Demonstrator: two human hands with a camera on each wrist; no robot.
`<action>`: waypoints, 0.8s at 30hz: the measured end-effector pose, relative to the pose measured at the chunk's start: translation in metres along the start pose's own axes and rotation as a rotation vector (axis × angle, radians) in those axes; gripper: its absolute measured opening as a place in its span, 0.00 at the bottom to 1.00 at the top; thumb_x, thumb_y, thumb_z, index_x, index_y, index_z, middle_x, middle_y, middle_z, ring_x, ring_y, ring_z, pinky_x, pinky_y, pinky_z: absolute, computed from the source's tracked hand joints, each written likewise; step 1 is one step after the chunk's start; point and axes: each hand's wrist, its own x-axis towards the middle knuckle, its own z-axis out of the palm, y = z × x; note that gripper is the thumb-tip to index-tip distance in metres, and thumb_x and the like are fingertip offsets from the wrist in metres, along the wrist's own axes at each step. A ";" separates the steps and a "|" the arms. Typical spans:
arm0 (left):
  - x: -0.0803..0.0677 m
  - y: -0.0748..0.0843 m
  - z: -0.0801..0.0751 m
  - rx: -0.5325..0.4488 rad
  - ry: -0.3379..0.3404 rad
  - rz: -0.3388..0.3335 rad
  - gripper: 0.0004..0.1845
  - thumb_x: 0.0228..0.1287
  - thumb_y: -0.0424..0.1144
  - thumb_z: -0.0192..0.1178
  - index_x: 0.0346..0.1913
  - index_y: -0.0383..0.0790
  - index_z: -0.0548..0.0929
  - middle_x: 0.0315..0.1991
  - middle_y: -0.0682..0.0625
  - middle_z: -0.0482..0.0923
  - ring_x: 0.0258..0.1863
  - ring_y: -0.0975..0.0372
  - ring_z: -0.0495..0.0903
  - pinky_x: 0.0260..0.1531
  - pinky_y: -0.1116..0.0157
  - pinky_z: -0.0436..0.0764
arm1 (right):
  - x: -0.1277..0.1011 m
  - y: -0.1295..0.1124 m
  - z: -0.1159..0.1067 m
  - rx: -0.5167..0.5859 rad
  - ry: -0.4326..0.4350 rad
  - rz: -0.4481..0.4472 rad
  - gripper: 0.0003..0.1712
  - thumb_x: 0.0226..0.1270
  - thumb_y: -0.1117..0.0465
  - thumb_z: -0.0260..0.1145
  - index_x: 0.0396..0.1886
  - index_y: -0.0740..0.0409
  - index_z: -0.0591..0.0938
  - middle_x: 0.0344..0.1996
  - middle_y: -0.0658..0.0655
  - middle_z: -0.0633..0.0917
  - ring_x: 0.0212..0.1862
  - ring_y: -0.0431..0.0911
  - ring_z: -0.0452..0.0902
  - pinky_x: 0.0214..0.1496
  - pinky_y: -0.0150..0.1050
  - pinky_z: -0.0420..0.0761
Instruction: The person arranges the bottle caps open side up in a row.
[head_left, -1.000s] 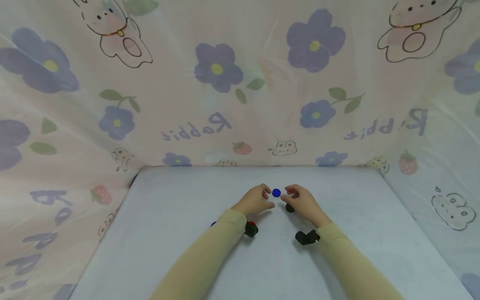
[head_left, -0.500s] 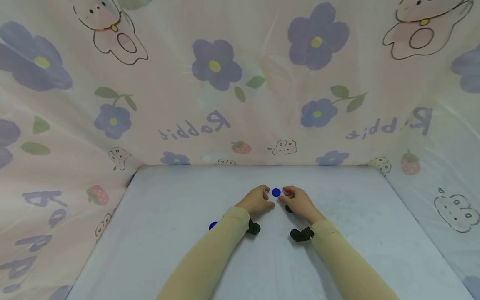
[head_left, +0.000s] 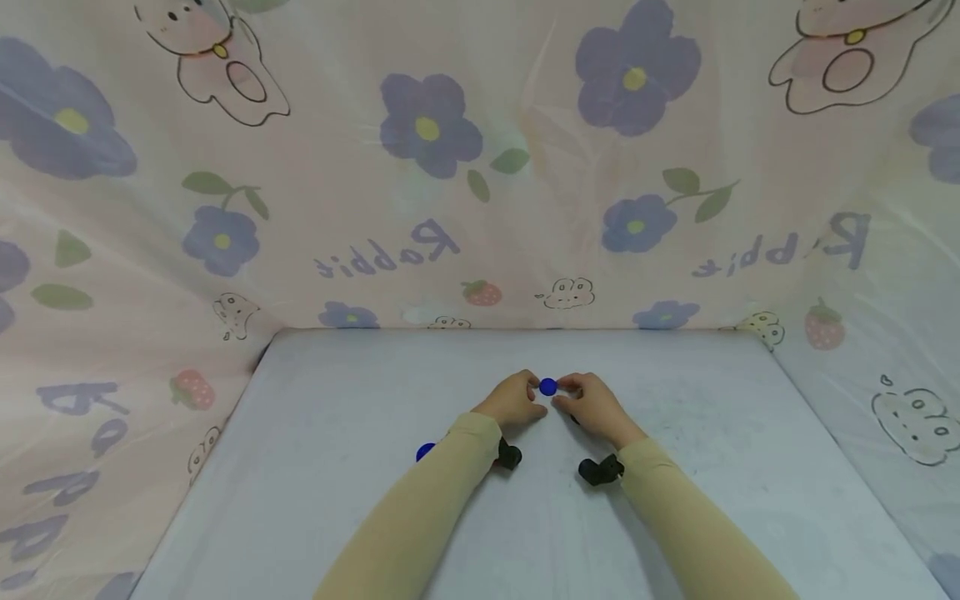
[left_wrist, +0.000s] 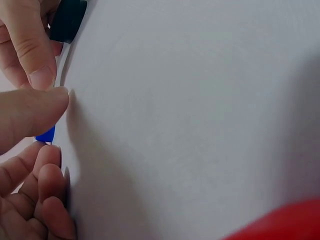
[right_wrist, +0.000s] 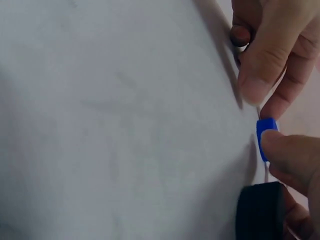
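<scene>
A small blue disc (head_left: 548,387) lies on the white table between my two hands. My left hand (head_left: 510,400) is at its left side, fingers loosely bent and fingertips right at its edge. From the other side, my right hand (head_left: 592,407) reaches its right edge, with index finger and thumb apart. In the right wrist view the right thumb overlaps the blue disc (right_wrist: 266,137), and a left fingertip meets its far end. A dark round disc (right_wrist: 260,212) sits beside the right hand's fingers, mostly hidden under that hand in the head view.
Another blue disc (head_left: 425,450) lies left of the left forearm, partly covered by the sleeve. A red object (left_wrist: 290,222) shows at the corner of the left wrist view. Black wrist cameras (head_left: 600,471) hang beneath both wrists. Patterned cloth (head_left: 480,208) walls the table's back and sides.
My right hand has moved left to the blue disc's edge, and the disc has shifted slightly toward the left hand. The left hand stays nearly in place; the head view has shifted a little.
</scene>
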 end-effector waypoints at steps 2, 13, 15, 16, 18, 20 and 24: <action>0.000 -0.001 0.000 0.002 0.006 0.003 0.26 0.57 0.42 0.70 0.57 0.38 0.75 0.36 0.53 0.74 0.34 0.62 0.74 0.38 0.64 0.75 | 0.000 -0.002 0.000 -0.009 0.005 -0.005 0.21 0.64 0.55 0.69 0.53 0.60 0.81 0.48 0.60 0.77 0.45 0.50 0.72 0.48 0.48 0.72; -0.005 0.003 -0.002 -0.012 0.023 0.028 0.16 0.58 0.36 0.70 0.46 0.36 0.78 0.33 0.52 0.74 0.33 0.63 0.74 0.36 0.66 0.75 | -0.004 -0.013 0.002 -0.118 0.039 -0.120 0.12 0.59 0.54 0.72 0.41 0.54 0.88 0.41 0.56 0.81 0.47 0.53 0.75 0.50 0.53 0.71; -0.007 0.004 -0.003 -0.002 0.030 0.030 0.15 0.58 0.35 0.69 0.46 0.35 0.78 0.33 0.52 0.75 0.33 0.63 0.74 0.37 0.66 0.75 | -0.005 -0.014 0.002 -0.147 0.048 -0.143 0.12 0.59 0.54 0.73 0.41 0.54 0.88 0.41 0.55 0.82 0.48 0.54 0.75 0.50 0.56 0.68; -0.007 0.005 -0.003 0.002 0.033 0.032 0.15 0.58 0.35 0.69 0.46 0.35 0.78 0.33 0.52 0.74 0.33 0.63 0.74 0.37 0.66 0.75 | -0.005 -0.015 0.002 -0.161 0.053 -0.151 0.12 0.59 0.54 0.73 0.41 0.53 0.88 0.41 0.55 0.83 0.49 0.55 0.74 0.50 0.57 0.66; -0.009 0.005 -0.004 -0.001 0.037 0.029 0.16 0.59 0.36 0.69 0.47 0.36 0.78 0.34 0.52 0.74 0.34 0.63 0.74 0.38 0.65 0.75 | -0.007 -0.016 0.002 -0.176 0.060 -0.161 0.13 0.60 0.54 0.72 0.42 0.53 0.88 0.43 0.55 0.83 0.50 0.56 0.73 0.50 0.59 0.63; -0.011 0.006 -0.005 -0.011 0.042 0.029 0.15 0.60 0.37 0.68 0.47 0.37 0.78 0.35 0.53 0.74 0.35 0.63 0.74 0.39 0.65 0.75 | -0.008 -0.018 0.001 -0.173 0.066 -0.164 0.13 0.60 0.55 0.72 0.43 0.53 0.87 0.44 0.55 0.84 0.50 0.57 0.72 0.49 0.59 0.61; -0.019 0.006 -0.008 -0.055 0.053 0.038 0.14 0.62 0.38 0.67 0.47 0.39 0.77 0.37 0.54 0.75 0.37 0.63 0.75 0.42 0.64 0.75 | -0.013 -0.022 0.000 -0.142 0.085 -0.171 0.12 0.62 0.55 0.70 0.44 0.52 0.87 0.45 0.55 0.84 0.51 0.57 0.72 0.50 0.59 0.61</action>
